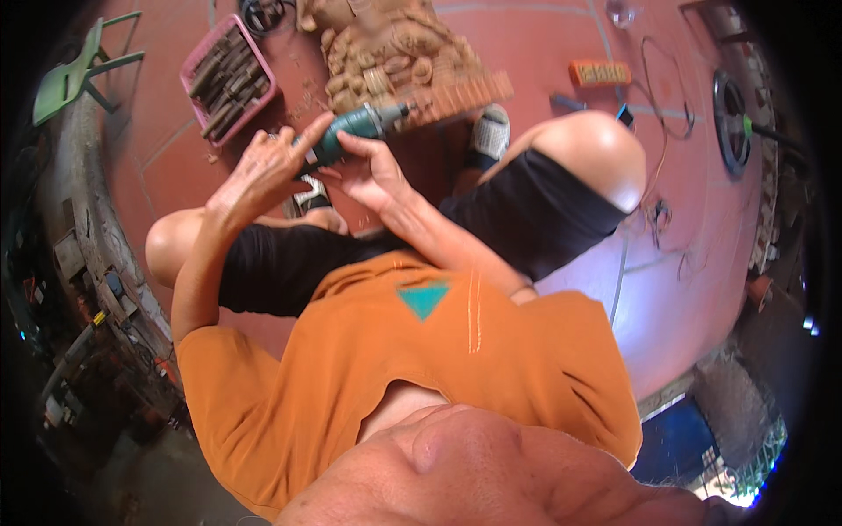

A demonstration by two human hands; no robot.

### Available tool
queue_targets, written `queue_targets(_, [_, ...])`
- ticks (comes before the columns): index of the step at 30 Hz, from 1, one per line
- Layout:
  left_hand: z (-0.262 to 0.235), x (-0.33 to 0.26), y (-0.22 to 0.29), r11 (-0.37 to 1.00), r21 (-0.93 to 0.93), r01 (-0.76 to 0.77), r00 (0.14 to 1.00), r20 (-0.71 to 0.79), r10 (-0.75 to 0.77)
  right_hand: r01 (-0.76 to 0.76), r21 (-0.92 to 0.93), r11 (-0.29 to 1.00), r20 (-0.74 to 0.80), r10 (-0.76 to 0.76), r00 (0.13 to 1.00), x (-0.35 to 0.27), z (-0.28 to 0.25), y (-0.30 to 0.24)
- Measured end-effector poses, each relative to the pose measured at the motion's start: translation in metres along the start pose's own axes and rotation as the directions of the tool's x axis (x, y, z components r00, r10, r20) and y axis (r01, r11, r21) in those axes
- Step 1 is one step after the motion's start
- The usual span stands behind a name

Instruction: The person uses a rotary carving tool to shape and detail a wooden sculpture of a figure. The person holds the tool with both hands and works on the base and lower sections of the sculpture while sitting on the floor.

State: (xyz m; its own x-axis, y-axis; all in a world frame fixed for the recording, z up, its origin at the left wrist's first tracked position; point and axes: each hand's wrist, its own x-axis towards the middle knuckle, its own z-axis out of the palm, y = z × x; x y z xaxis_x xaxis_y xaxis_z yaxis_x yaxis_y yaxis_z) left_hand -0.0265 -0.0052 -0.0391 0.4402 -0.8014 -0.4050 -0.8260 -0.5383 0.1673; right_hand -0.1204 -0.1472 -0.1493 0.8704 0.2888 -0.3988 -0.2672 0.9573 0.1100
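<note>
A green die grinder (pixel 351 131) with a grey metal nose points right, its tip close to the edge of a carved wooden piece (pixel 395 61). I cannot tell whether the tip touches the wood. My left hand (pixel 267 167) is closed around the grinder's rear end, one finger stretched along the body. From below and nearer to me, my right hand (pixel 373 180) holds the body, with its thumb against the side. The brown carving is dense with rounded shapes and has a ridged lower edge. My fingers hide part of the grinder's rear.
A pink basket (pixel 272 74) of wooden-handled tools (pixel 230 81) stands left of the carving. Wood chips lie between them. An orange brick with holes (pixel 599 73), a cable (pixel 684 96) and a black ring-shaped object (pixel 730 123) are to the right. A green chair (pixel 74 79) stands far left.
</note>
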Motion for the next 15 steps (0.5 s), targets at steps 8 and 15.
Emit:
queue_targets(8, [0.0,-0.005,-0.004,0.998,0.054,-0.035,0.999,-0.009,0.036,-0.06,-0.006,0.998,0.02,0.061,0.998,0.004,-0.003,-0.004])
queue_targets(15, [-0.006,-0.012,0.003,0.999,0.013,-0.032,0.999,-0.028,0.033,-0.045,-0.019,0.999,0.033,0.046,0.998,0.003,-0.003,-0.006])
